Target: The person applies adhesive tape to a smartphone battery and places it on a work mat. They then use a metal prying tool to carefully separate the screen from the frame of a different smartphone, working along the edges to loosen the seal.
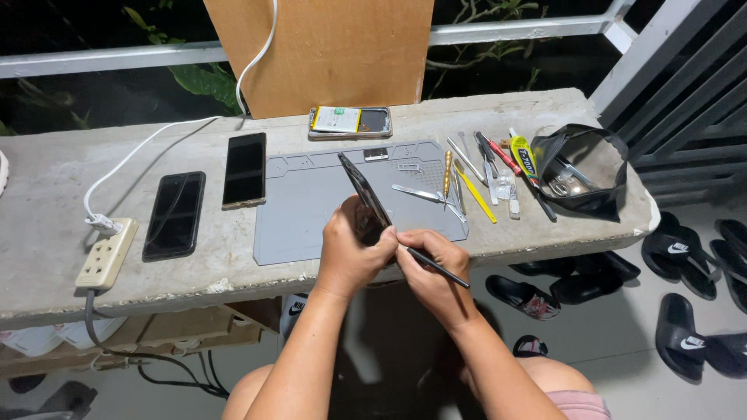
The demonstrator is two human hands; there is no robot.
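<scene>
My left hand (348, 247) grips a dark phone (362, 193) held on edge, tilted up over the front of a grey work mat (311, 198). My right hand (430, 259) pinches a thin black tool (436, 267) like a pen, its tip against the phone's lower edge next to my left thumb. Both hands hover at the front edge of a concrete ledge (47, 194).
Two dark phones (175, 215) (244, 169) lie left of the mat, an opened phone (350, 122) behind it. Tweezers (424, 194), screwdrivers and a glue tube (524, 159) lie right, beside a black pouch (583, 175). A power strip (107, 253) sits left. Sandals (681, 253) lie on the floor.
</scene>
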